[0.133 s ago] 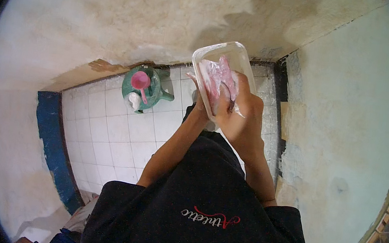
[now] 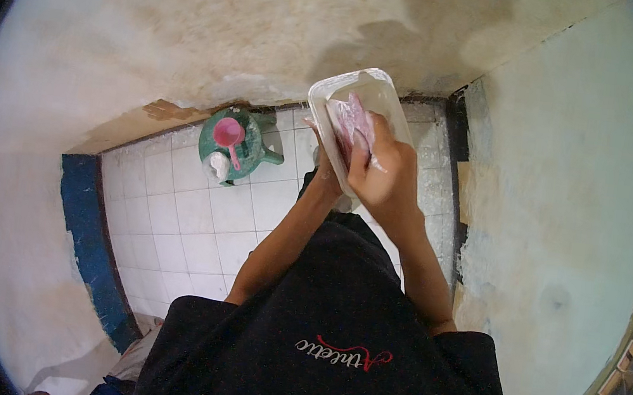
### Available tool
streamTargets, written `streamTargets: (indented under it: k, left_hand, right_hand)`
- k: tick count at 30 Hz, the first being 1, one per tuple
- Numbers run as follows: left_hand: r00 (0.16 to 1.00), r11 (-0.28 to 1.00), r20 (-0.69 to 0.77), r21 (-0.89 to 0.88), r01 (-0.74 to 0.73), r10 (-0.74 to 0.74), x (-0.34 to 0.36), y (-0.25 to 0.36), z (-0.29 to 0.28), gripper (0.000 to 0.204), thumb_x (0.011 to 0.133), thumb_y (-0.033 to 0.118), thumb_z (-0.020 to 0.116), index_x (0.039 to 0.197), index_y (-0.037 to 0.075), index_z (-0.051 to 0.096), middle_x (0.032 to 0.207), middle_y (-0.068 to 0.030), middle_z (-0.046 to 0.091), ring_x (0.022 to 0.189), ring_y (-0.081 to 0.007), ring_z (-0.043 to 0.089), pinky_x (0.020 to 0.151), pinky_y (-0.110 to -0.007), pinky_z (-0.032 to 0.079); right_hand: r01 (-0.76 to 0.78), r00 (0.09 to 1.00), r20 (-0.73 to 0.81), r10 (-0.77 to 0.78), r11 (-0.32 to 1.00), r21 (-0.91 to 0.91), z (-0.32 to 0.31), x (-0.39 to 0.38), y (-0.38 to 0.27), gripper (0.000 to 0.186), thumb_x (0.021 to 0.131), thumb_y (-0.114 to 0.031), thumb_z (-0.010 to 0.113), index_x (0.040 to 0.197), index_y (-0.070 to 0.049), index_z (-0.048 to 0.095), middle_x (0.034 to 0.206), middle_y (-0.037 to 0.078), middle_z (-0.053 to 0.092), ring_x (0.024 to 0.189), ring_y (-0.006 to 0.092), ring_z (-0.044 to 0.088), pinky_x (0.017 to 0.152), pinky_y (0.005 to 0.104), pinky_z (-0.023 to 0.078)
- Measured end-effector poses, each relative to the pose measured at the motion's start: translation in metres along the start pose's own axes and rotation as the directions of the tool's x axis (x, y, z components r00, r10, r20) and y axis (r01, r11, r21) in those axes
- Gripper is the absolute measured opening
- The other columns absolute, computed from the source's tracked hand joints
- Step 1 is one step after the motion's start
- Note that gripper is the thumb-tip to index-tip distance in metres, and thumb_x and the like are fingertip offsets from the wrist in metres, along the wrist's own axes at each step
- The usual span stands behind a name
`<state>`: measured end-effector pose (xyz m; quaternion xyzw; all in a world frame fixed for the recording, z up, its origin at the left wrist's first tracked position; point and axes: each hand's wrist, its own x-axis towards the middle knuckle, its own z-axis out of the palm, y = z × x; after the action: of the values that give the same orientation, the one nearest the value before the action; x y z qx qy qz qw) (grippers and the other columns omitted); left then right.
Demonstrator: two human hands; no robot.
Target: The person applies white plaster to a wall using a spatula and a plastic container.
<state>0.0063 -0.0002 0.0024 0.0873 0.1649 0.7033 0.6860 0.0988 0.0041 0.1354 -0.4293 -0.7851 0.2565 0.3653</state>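
Observation:
My left hand (image 2: pixel 326 169) supports a clear rectangular plastic tub (image 2: pixel 381 76) from its left side and underneath; most of its fingers are hidden behind the tub. White residue smears the tub's rim. Inside the tub, my right hand (image 2: pixel 388 170) grips a pink, flat scraper-like piece (image 2: pixel 354 120) coated with white paste. Its exact kind is hard to make out. White paste also marks the right hand near the thumb.
A green plastic stool (image 2: pixel 219 128) stands on the white tiled floor (image 2: pixel 197 215) to the left. On it lie a pink dipper (image 2: pixel 228 133) and a white lump (image 2: pixel 218 166). Patchy walls enclose the corner, and a window grille (image 2: pixel 611 387) is at lower right.
My right hand has turned slightly, so the pink piece shows narrower and lies a little further left in the tub. The tub has shifted slightly left.

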Motion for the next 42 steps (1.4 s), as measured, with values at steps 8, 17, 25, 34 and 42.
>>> streamTargets:
  k: [8, 17, 25, 34, 42]
  left_hand:
    - [0.990, 0.975, -0.116, 0.217, -0.051, 0.077, -0.010, 0.004, -0.003, 0.057, 0.099, 0.052, 0.038, 0.141, 0.013, 0.040, 0.130, -0.0101, 0.053, 0.117, -0.0267, 0.053, 0.103, -0.043, 0.044]
    - [0.996, 0.994, -0.057, 0.090, -0.069, 0.074, -0.009, 0.017, 0.010, 0.056, 0.097, 0.049, 0.043, 0.141, 0.014, 0.040, 0.131, -0.0092, 0.052, 0.119, -0.0267, 0.053, 0.103, -0.042, 0.044]
    - [0.993, 0.996, 0.089, 0.030, -0.087, 0.084, -0.006, 0.013, -0.028, 0.053, 0.103, 0.042, 0.037, 0.145, 0.010, 0.032, 0.139, -0.0097, 0.045, 0.127, -0.0241, 0.045, 0.108, -0.038, 0.038]
    - [0.929, 0.844, 0.343, -0.532, 0.072, 0.137, 0.003, 0.000, -0.021, 0.060, 0.097, 0.053, 0.032, 0.143, 0.013, 0.038, 0.139, -0.0118, 0.048, 0.127, -0.0309, 0.048, 0.107, -0.048, 0.041]
    - [0.976, 0.974, -0.104, 0.145, -0.174, 0.190, 0.003, -0.015, -0.027, 0.085, 0.089, 0.077, 0.027, 0.146, 0.016, 0.033, 0.140, -0.0072, 0.046, 0.128, -0.0258, 0.046, 0.108, -0.041, 0.039]
  right_hand:
    - [0.040, 0.999, 0.002, -0.040, 0.989, -0.144, 0.014, -0.002, -0.011, 0.032, 0.084, -0.003, 0.061, 0.115, 0.003, 0.057, 0.066, 0.023, 0.060, 0.058, 0.0392, 0.062, 0.051, 0.0409, 0.046]
    - [0.011, 1.000, -0.013, -0.012, 0.999, -0.044, 0.016, 0.004, -0.009, 0.031, 0.085, -0.002, 0.059, 0.115, 0.003, 0.057, 0.069, 0.025, 0.061, 0.063, 0.0406, 0.064, 0.053, 0.0421, 0.048]
    - [0.007, 0.999, 0.055, -0.004, 0.999, -0.053, 0.006, 0.008, 0.000, 0.028, 0.087, -0.003, 0.058, 0.114, 0.002, 0.058, 0.074, 0.025, 0.061, 0.064, 0.0396, 0.064, 0.054, 0.0379, 0.049]
    - [0.110, 0.984, -0.113, -0.134, 0.974, -0.198, -0.020, 0.004, -0.005, 0.025, 0.086, 0.002, 0.058, 0.110, 0.003, 0.064, 0.088, 0.025, 0.066, 0.077, 0.0356, 0.069, 0.065, 0.0352, 0.052]
    - [0.121, 0.991, -0.029, -0.133, 0.958, -0.259, 0.034, -0.013, -0.004, 0.042, 0.074, 0.008, 0.059, 0.115, 0.006, 0.062, 0.091, 0.026, 0.066, 0.080, 0.0389, 0.068, 0.070, 0.0411, 0.054]
